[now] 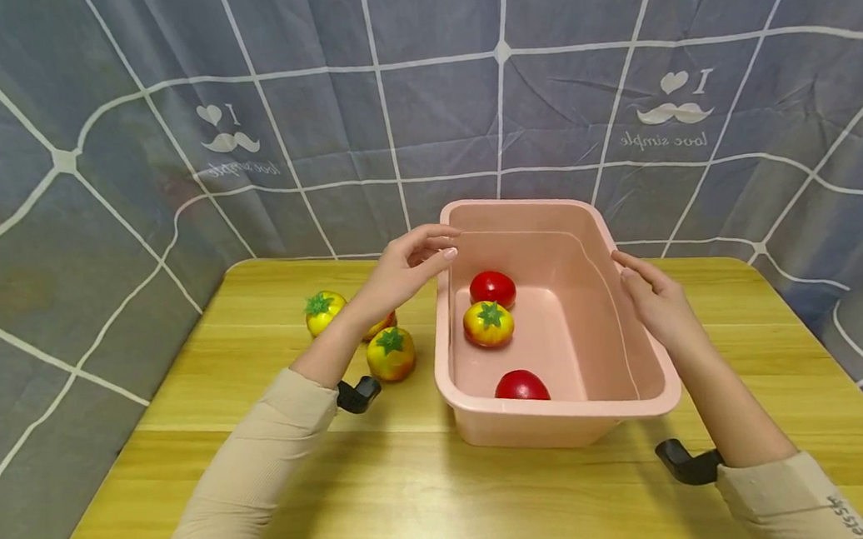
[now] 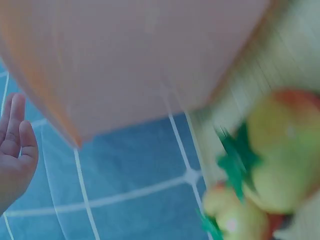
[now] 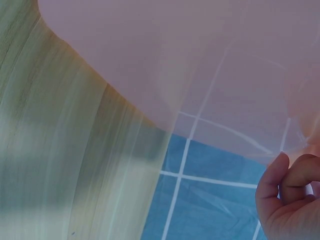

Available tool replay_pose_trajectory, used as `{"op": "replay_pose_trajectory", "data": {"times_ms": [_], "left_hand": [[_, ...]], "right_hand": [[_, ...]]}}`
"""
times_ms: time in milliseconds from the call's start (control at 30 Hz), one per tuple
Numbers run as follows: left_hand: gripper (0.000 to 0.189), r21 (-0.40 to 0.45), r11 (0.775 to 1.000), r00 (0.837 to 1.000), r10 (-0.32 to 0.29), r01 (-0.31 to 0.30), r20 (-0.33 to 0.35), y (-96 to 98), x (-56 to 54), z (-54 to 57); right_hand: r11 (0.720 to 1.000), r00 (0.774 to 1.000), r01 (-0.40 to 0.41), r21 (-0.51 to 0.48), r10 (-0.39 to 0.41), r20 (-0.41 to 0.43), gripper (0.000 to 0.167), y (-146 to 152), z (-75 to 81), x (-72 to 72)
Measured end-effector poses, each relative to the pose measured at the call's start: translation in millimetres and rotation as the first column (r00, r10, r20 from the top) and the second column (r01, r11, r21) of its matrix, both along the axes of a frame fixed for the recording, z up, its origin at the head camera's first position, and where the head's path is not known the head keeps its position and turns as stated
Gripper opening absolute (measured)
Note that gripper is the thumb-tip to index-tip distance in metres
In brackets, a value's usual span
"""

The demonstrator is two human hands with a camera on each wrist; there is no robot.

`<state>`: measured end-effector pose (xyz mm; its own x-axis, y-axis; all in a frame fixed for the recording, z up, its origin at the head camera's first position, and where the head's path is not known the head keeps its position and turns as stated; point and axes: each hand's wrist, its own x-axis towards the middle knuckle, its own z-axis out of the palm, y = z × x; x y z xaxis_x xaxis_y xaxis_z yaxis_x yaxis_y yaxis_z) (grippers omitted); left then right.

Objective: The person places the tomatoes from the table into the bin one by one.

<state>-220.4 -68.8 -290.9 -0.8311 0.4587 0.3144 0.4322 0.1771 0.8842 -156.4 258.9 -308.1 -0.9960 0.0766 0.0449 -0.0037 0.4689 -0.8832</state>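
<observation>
Pink bin (image 1: 562,413) on the wooden table (image 1: 418,504), gray grid curtain (image 1: 436,119) behind it. Left hand (image 1: 410,264) is at the bin's left rim, toward the far corner, fingers loosely extended, nothing in it; can't tell if it touches the rim. Right hand (image 1: 657,300) holds the bin's right rim, fingers curled at the edge. Inside the bin, left half: red fruit (image 1: 492,288) toward the far end, yellow-red fruit (image 1: 489,326) with green leaf top just nearer, second red fruit (image 1: 521,387) down by the near wall, partly hidden by it. Outside, left of the bin: three more leaf-topped fruits (image 1: 392,356) in a cluster on the table, one mostly covered by the left forearm. Left wrist view of those is blurred.
</observation>
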Motion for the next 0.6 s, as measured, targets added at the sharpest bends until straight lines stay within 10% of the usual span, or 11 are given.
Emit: {"op": "replay_pose_trajectory", "data": {"times_ms": [600], "left_hand": [[0.042,-0.187,0.959,0.977,0.215,-0.211,0.003,-92.5,0.4,-45.0]], "right_hand": [[1.0,1.0,0.004,0.009,-0.004,-0.016,0.054,-0.1,-0.8,-0.4]]}}
